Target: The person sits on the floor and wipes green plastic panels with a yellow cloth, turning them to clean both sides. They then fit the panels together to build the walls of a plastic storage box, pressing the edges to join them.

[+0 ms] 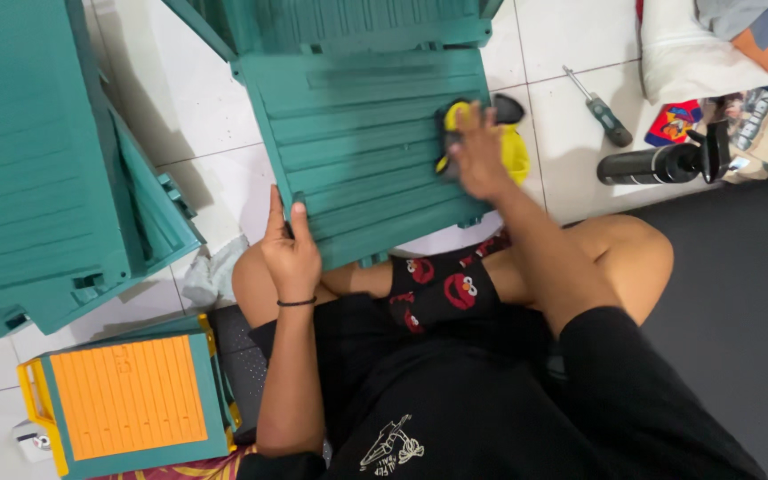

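1. Teal plastic dominates the view: a large ribbed assembly stands on the white tiled floor at the person's left, with more teal parts at the top edge.
2. Across the person's lap lies a teal ribbed panel, tilted, its near edge over the knees and its far edge meeting the parts above.
3. On the floor at lower left sits a smaller teal piece with an orange ribbed panel and a yellow handle; it looks already put together, while the lap panel is separate, so judging by this the work seems partly done.
4. At upper right, apart from the panel, a black bottle lies on its side near a screwdriver, both untouched.
5. A yellow and black cloth-like object rests at the panel's right edge; blur keeps its exact kind unclear.
6. The left hand grips the panel's lower left edge, fingers curled over it and thumb on top.
7. The right hand presses down on the yellow and black object, fingers closed around part of it, blurred.
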{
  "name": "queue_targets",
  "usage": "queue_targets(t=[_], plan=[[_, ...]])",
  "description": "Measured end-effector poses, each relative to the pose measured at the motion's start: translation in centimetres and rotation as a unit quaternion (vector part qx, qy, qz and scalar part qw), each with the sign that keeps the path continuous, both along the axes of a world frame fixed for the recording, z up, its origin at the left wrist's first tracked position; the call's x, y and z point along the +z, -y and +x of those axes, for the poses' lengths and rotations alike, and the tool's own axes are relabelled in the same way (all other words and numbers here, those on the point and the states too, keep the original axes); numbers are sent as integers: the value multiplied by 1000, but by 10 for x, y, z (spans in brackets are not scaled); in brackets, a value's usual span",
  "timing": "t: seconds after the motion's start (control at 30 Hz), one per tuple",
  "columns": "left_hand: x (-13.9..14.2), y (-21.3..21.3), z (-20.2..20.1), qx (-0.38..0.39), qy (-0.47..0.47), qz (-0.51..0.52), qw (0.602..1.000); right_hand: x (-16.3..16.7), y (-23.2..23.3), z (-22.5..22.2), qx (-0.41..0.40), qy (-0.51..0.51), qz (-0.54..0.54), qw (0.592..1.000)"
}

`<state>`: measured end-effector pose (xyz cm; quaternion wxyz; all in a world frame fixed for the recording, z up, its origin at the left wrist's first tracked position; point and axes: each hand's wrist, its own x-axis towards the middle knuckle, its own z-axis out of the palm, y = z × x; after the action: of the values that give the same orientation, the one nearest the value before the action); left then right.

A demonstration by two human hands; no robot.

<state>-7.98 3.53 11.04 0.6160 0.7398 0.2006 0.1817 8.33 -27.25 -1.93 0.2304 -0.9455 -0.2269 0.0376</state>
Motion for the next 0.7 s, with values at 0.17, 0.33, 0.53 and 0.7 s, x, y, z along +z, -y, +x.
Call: queue_targets(t=[0.17, 0.33, 0.53, 0.7], plan=[[13, -4, 6, -5, -18, 23, 1000, -3, 46, 5, -111, -155, -46, 981], [36, -20, 3, 2, 14, -5, 1000, 24, 100, -25, -252, -321, -12, 913], [64, -29, 8, -37, -3, 19, 999, 65, 209, -70, -401, 159, 398, 810], [74, -27, 16, -67, 30, 62, 995, 80, 257, -71, -382, 151, 315, 856]])
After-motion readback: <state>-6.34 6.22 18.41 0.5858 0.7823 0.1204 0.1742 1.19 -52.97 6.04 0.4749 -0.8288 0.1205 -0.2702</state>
